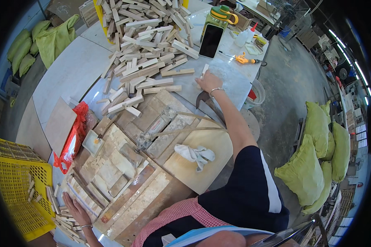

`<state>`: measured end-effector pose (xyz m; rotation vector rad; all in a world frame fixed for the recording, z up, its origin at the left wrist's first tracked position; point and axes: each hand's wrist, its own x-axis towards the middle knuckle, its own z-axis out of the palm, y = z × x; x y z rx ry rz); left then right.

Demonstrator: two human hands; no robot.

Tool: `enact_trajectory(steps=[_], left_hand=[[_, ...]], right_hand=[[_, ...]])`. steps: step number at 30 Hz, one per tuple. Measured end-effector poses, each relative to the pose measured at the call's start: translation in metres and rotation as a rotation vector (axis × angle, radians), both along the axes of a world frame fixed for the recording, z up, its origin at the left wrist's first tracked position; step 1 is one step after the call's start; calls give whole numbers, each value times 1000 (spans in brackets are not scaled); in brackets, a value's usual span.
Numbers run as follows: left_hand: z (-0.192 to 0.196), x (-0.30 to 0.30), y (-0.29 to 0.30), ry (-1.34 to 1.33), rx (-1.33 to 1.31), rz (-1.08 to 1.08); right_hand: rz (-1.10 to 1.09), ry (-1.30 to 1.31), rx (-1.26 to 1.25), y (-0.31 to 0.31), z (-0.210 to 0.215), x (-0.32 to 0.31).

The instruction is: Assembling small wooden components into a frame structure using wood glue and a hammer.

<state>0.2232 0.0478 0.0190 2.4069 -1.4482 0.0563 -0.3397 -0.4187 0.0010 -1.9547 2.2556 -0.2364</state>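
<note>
While right outstretched, hands (209, 81) (75, 210) well apart

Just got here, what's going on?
A person is working bare-handed at a bench. The right hand is stretched out over the grey tabletop, fingers on a small pale wooden piece; how firmly isn't clear. The left hand lies flat beside a row of wooden strips at the left of the worn work board. A heap of notched wooden pieces sits on the far side, left of an upright phone.
</note>
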Motion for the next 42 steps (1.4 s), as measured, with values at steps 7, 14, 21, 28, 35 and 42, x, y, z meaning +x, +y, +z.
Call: enact_trajectory(steps=[7, 14, 21, 28, 35, 42], left_hand=[[3, 1, 4, 12, 15, 33], [7, -8, 1, 20, 36, 58], [14, -15, -1, 6, 72, 76], [14, -13, 2, -4, 63, 49], [2, -4, 2, -29, 53, 29], [2, -4, 5, -55, 65, 35]], right_hand=[[405, -733, -68, 10, 49, 66], [173, -584, -442, -134, 16, 49], [-38, -332, -102, -139, 9, 94], [83, -326, -81, -89, 17, 146], [218, -288, -73, -30, 33, 205], [532, -269, 115, -1, 40, 237]])
